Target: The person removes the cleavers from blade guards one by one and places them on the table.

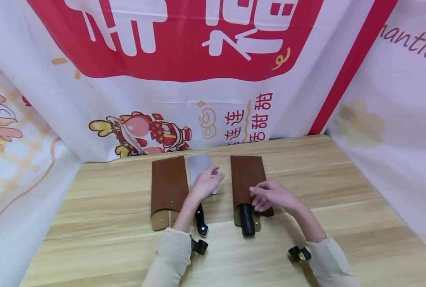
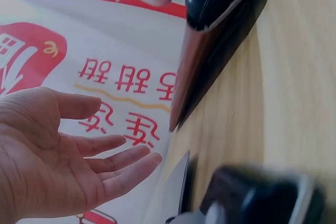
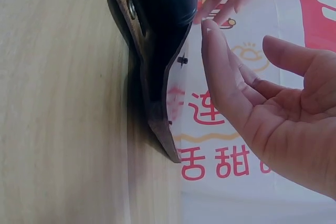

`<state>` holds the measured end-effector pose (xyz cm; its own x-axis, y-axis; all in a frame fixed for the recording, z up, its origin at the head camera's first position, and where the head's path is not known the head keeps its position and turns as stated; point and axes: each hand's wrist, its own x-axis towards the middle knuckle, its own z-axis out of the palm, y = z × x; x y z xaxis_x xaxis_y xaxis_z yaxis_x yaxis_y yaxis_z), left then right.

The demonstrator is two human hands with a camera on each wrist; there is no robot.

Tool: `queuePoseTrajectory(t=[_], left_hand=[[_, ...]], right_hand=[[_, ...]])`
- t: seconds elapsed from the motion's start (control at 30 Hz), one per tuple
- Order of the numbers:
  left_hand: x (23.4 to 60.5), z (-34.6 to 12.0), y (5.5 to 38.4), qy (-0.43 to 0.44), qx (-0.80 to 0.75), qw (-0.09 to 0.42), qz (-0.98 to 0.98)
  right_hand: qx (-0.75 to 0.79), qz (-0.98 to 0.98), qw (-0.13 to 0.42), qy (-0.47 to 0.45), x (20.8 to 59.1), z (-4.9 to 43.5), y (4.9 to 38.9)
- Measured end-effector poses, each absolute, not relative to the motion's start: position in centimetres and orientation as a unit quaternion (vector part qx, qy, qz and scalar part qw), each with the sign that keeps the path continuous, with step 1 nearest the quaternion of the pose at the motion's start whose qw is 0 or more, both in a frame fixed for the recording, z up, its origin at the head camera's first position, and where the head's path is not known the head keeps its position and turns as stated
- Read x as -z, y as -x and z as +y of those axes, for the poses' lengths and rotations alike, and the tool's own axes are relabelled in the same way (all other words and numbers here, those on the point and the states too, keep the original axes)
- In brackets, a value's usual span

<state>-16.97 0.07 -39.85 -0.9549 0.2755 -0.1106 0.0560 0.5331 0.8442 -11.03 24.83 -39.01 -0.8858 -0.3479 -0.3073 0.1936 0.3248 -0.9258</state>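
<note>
In the head view a cleaver [image 1: 198, 162] lies on the table, blade toward the wall and black handle [image 1: 201, 223] toward me. My left hand [image 1: 206, 184] hovers over its blade; the left wrist view shows that hand [image 2: 68, 156] with fingers spread loosely and nothing in them. To the right, a brown leather sheath [image 1: 247, 175] has a ridged black handle [image 1: 247, 221] sticking out of its near end; its blade is hidden inside. Beside the sheath's right edge is my right hand [image 1: 270, 194], fingers relaxed. The right wrist view shows this hand [image 3: 283, 103] holding nothing, next to the sheath's unfastened flap [image 3: 157, 108].
A second brown sheath [image 1: 169, 179] lies left of the cleaver, its flap toward me. The wooden table [image 1: 101, 215] meets a printed cloth [image 1: 184, 103] at the back, with more cloth along both sides. Black camera mounts [image 1: 300, 253] sit at both wrists.
</note>
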Motion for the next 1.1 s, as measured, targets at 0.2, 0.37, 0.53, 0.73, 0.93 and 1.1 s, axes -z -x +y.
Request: queuePoseTrajectory(t=[0.2, 0.37, 0.53, 0.73, 0.93, 1.1], left_hand=[[40.3, 1.4, 16.8, -0.103, -0.478, 0.129, 0.863], [40.7, 2.4, 16.6, -0.105, -0.481, 0.143, 0.859], [41.0, 3.2, 16.3, -0.107, -0.479, 0.145, 0.859], [41.3, 3.8, 16.2, -0.112, -0.476, 0.138, 0.861], [41.8, 4.0, 16.0, -0.111, -0.478, 0.140, 0.860], [42.0, 4.1, 15.9, -0.108, -0.484, 0.137, 0.858]], right_hand=[[0.581, 0.776, 0.240, 0.048, 39.2, 25.0, 10.9], [0.577, 0.778, 0.245, 0.045, 39.4, 25.1, 10.8], [0.576, 0.777, 0.251, 0.045, 39.6, 25.1, 10.8], [0.577, 0.774, 0.255, 0.051, 39.7, 25.0, 10.8], [0.575, 0.773, 0.263, 0.048, 40.0, 25.0, 10.9], [0.569, 0.776, 0.267, 0.052, 40.2, 25.0, 10.9]])
